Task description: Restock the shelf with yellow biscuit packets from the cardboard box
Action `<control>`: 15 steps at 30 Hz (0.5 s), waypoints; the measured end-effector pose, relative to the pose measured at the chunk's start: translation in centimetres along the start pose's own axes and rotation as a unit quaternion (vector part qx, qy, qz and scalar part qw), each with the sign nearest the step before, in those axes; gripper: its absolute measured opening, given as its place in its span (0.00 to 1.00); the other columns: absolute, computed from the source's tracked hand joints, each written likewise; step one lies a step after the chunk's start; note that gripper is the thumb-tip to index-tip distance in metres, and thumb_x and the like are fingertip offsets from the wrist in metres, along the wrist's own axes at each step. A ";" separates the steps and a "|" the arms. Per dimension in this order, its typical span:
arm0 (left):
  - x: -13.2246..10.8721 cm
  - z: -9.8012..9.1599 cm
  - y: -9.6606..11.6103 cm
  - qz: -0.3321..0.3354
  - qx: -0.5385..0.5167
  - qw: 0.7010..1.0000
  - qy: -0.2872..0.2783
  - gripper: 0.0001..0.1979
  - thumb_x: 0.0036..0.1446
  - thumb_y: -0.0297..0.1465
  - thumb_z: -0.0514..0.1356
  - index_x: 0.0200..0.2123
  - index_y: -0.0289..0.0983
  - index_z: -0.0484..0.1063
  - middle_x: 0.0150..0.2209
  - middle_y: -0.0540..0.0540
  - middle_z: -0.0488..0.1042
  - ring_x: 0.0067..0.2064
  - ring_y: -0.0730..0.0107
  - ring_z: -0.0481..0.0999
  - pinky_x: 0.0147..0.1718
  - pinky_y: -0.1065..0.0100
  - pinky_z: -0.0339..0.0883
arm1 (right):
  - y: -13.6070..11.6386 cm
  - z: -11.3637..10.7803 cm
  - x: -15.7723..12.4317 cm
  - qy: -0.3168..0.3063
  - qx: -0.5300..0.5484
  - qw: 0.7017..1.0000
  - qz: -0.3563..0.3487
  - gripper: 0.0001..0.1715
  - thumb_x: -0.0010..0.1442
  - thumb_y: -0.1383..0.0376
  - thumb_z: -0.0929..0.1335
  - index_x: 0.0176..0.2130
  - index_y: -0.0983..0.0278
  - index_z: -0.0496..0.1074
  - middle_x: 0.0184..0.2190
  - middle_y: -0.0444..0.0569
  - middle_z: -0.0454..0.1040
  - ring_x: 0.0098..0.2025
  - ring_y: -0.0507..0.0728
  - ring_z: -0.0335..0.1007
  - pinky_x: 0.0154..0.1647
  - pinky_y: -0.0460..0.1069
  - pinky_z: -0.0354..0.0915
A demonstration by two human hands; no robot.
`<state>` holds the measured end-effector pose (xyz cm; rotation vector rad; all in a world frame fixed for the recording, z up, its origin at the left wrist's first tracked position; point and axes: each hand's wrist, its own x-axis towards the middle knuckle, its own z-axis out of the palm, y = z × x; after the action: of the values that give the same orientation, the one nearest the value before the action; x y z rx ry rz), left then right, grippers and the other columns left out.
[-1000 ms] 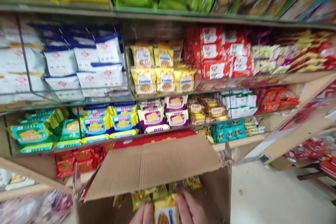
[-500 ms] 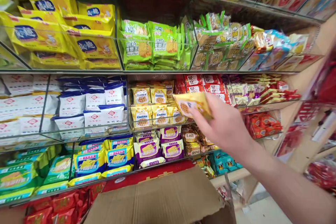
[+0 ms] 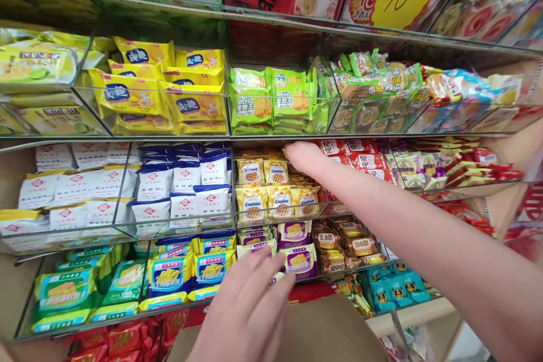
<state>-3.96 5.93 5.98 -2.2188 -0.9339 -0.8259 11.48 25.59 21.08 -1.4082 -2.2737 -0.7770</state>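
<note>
Two hands working | right hand (image 3: 302, 154) reaching far into the yellow cookie packets (image 3: 275, 189), grip hidden | left hand (image 3: 248, 308) hovering open over the near carton (image 3: 322, 331) | stocking step; next calls for releasing cleanly.

Glass shelf (image 3: 271, 137) carrying yellow cookie packets (image 3: 278, 202).

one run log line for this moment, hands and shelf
right hand: reaching deep into bin of yellow cookie packs | left hand: open, fingers spread, above cardboard box flap | held: nothing visible
</note>
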 end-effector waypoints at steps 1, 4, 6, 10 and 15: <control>2.4 0.0 -1.0 -0.015 0.023 1.000 -0.008 0.19 0.54 0.28 0.53 0.51 0.38 0.63 0.54 0.42 0.68 0.57 0.53 0.62 0.52 0.51 0.64 | 0.2 0.1 0.8 -0.008 -0.003 1.000 -0.002 0.16 0.54 0.76 0.59 0.41 0.78 0.70 0.40 0.66 0.74 0.45 0.65 0.70 0.42 0.57 0.66; 9.0 0.8 -3.6 -0.066 0.044 0.995 -0.053 0.20 0.58 0.36 0.47 0.51 0.34 0.63 0.60 0.37 0.58 0.61 0.49 0.52 0.56 0.50 0.55 | 0.8 0.5 3.0 -0.022 -0.012 1.000 -0.008 0.20 0.55 0.73 0.60 0.47 0.77 0.67 0.48 0.66 0.69 0.50 0.64 0.66 0.50 0.56 0.61; 11.9 1.8 -5.1 -0.107 0.073 0.988 -0.083 0.23 0.59 0.41 0.44 0.51 0.36 0.63 0.60 0.37 0.57 0.61 0.47 0.52 0.56 0.48 0.53 | 1.0 0.7 4.0 -0.026 -0.017 0.999 -0.012 0.22 0.56 0.72 0.60 0.50 0.75 0.65 0.51 0.64 0.67 0.52 0.63 0.65 0.53 0.55 0.59; 14.4 4.1 -7.5 -0.134 0.097 0.981 -0.105 0.28 0.56 0.48 0.44 0.47 0.36 0.69 0.56 0.34 0.64 0.57 0.41 0.58 0.51 0.41 0.56 | 1.0 1.4 4.3 -0.026 -0.022 0.999 -0.013 0.22 0.58 0.70 0.58 0.51 0.72 0.65 0.54 0.64 0.64 0.54 0.64 0.61 0.54 0.56 0.58; 14.2 5.6 -9.2 -0.156 0.101 0.975 -0.123 0.25 0.57 0.47 0.44 0.51 0.42 0.63 0.58 0.38 0.61 0.59 0.44 0.55 0.53 0.40 0.51 | 0.2 2.1 2.8 -0.025 -0.013 1.000 0.015 0.23 0.59 0.73 0.54 0.50 0.71 0.65 0.51 0.66 0.66 0.52 0.68 0.64 0.47 0.60 0.63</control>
<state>-1.25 20.96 15.21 -2.0553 -1.4463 -0.5647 10.39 28.95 21.00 -1.4850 -2.2821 -0.7739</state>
